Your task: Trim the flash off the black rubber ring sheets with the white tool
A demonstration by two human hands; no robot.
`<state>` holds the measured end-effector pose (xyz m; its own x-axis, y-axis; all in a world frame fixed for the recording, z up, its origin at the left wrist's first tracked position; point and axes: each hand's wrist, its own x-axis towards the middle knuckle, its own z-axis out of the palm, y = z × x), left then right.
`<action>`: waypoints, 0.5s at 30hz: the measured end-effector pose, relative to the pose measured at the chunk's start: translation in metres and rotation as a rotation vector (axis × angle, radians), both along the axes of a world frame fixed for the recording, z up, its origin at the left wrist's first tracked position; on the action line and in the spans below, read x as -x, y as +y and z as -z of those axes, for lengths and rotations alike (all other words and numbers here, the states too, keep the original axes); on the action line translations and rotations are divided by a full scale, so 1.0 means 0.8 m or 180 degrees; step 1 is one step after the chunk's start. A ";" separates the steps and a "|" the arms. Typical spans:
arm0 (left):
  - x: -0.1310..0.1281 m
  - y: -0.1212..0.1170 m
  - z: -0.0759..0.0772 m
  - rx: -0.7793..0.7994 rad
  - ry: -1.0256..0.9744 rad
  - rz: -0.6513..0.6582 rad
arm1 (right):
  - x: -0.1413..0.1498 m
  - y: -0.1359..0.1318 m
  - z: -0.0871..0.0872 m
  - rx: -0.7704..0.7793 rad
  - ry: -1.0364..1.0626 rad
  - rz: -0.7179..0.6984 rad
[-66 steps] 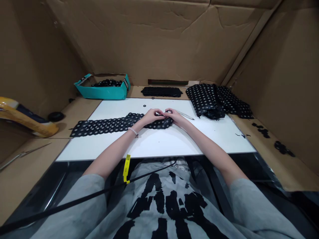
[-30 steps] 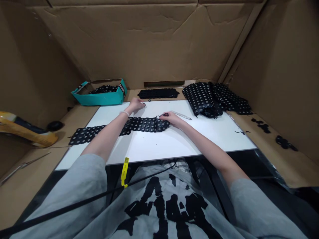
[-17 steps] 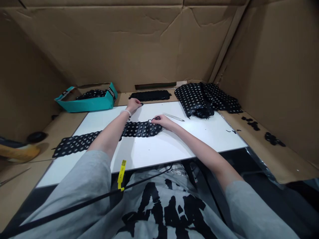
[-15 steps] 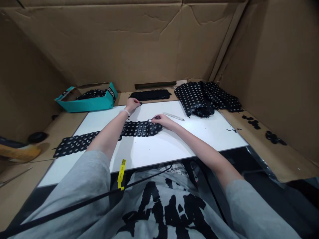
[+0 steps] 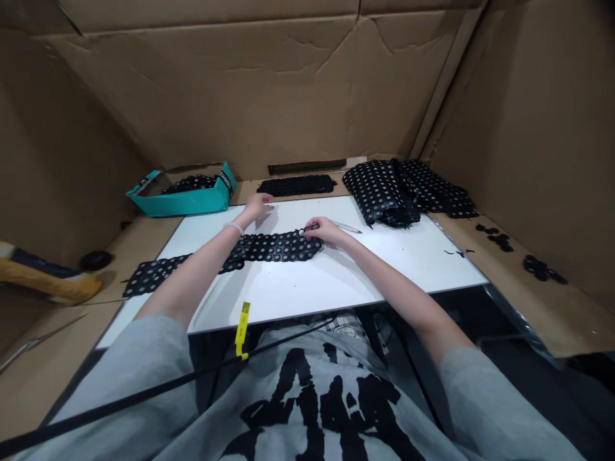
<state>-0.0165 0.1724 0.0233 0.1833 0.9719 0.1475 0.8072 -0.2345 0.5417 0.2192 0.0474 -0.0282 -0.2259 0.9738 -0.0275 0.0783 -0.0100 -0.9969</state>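
A long black strip with rows of pale round dots lies across the white board, its left part passing under my left forearm. My right hand is closed in a pinch at the top edge of the strip, near its right end. A small dark item shows at those fingertips, too small to name. Beyond the strip, my left hand hovers above the board's far side with its fingers apart and nothing visible in them. A whitish pen-like stick lies just behind my right hand.
A teal box with dotted black pieces stands back left. Behind the board lies a flat black bundle; a larger dotted pile sits back right. Small black round pieces rest at right. A yellow-and-dark tool lies left. Cardboard walls surround everything.
The small black piece at my left fingertips no longer shows there, and those fingers have spread. My right hand stays pinched at the strip. The whole view has shifted slightly.
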 end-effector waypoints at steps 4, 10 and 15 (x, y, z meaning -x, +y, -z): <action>-0.019 -0.063 0.008 0.0621 -0.0101 0.1360 | 0.000 -0.002 -0.004 0.0245 0.0302 -0.0082; -0.016 -0.111 0.030 0.0743 -0.0616 0.1632 | 0.001 -0.010 -0.016 0.0036 -0.0007 0.0091; -0.011 -0.121 0.040 0.0009 -0.0779 0.1301 | -0.008 -0.013 -0.024 0.0217 -0.0292 -0.0220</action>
<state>-0.0074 0.0755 -0.0085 0.5108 0.8279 0.2316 0.4977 -0.5045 0.7056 0.2254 0.0366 -0.0090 -0.2858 0.9511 -0.1168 0.1719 -0.0690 -0.9827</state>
